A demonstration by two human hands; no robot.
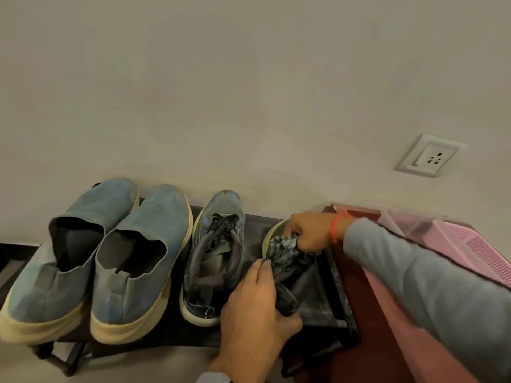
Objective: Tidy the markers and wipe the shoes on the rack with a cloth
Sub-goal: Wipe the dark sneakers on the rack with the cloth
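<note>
On the black shoe rack (318,313) stand a pair of blue slip-on shoes (91,258) at the left and a dark laced sneaker (215,258) in the middle. Its mate, the right-hand sneaker (273,230), is mostly hidden under my hands. My left hand (257,316) grips this sneaker around its heel and collar. My right hand (312,230) holds a bunched dark patterned cloth (284,247) against the sneaker's toe. No markers are in view.
A beige wall runs right behind the rack, with a white socket (428,156) at the right. A dark red surface (387,327) adjoins the rack's right end and carries a pink plastic basket (475,250). Floor shows below the rack.
</note>
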